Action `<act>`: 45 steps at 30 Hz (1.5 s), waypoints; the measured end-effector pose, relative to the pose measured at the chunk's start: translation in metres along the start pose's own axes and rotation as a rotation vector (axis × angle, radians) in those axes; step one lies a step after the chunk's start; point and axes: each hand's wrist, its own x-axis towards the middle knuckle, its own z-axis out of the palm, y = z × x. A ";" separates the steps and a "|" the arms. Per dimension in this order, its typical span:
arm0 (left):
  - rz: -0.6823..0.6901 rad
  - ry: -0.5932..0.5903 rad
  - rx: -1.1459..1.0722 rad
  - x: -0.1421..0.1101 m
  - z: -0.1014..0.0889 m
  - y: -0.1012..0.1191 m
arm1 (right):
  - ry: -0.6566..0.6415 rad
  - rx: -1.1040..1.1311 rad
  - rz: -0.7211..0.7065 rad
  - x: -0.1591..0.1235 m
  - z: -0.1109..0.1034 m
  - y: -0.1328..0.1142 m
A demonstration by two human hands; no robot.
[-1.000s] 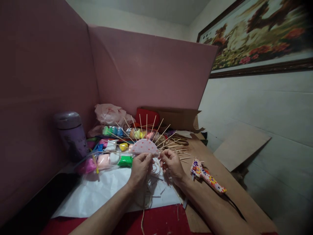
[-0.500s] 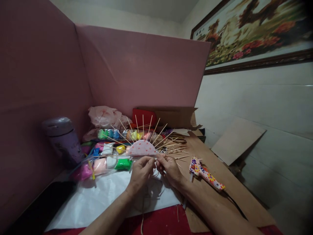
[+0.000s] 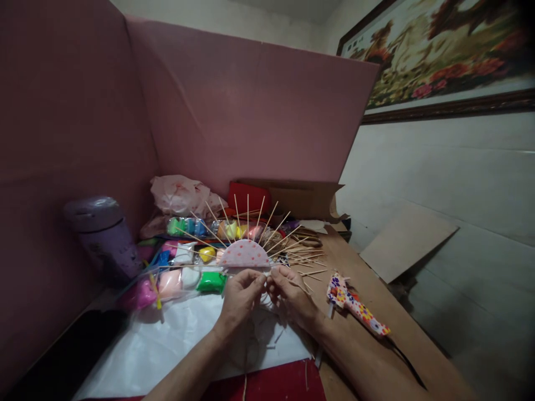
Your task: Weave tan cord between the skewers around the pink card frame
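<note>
Both of my hands are close together in front of a half-circle piece (image 3: 244,254), pale pink with red dots, from which thin wooden sticks fan out. My left hand (image 3: 240,298) pinches a thin strand of twine (image 3: 245,362), whose tail hangs down towards the red cloth. Thumb and forefinger of my right hand (image 3: 295,298) are pressed together on the same twine, close to the left fingertips. Small loops of it show between the hands. The exact grip is partly hidden by the fingers.
Bagged coloured clay, including a green pack (image 3: 211,282), lies left of the half-circle. A purple bottle (image 3: 104,239) stands farther left. Loose sticks (image 3: 307,259) and a flower-patterned glue gun (image 3: 355,306) with a cord lie right. White sheeting (image 3: 167,345) covers the front.
The camera view has shifted slightly. My hands remain together at the twine, the right fingers slightly moved, with a strand now showing across the right hand.
</note>
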 end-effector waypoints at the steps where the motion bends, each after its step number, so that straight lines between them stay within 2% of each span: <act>1: 0.004 0.007 -0.006 0.000 0.000 -0.001 | -0.011 0.021 0.032 0.000 0.001 0.001; 5: 0.036 0.003 -0.003 -0.001 -0.001 -0.005 | -0.046 -0.063 0.033 -0.002 0.002 0.007; 9: 0.069 -0.056 0.004 -0.002 0.001 -0.005 | 0.034 -0.121 0.023 -0.002 0.004 0.009; 15: 0.008 -0.003 0.044 -0.001 0.001 0.000 | 0.064 -0.151 -0.066 -0.002 0.002 0.002; 19: 0.033 0.014 0.074 0.001 -0.002 -0.001 | 0.038 -0.093 -0.081 -0.002 0.002 -0.001; 26: 0.064 0.040 0.044 0.002 -0.002 -0.007 | 0.018 -0.062 0.085 -0.001 0.005 0.004; 32: 0.095 -0.020 0.117 0.001 -0.003 -0.007 | 0.018 -0.136 0.035 0.000 0.002 0.008; 36: 0.038 -0.022 0.178 0.003 -0.006 -0.005 | -0.012 -0.149 -0.013 0.001 -0.002 0.004; 40: 0.001 -0.065 0.148 0.004 -0.008 -0.004 | -0.015 -0.140 -0.044 0.001 -0.003 -0.001; 45: 0.027 -0.049 0.105 0.006 -0.009 -0.008 | 0.041 -0.135 0.037 0.000 0.000 -0.001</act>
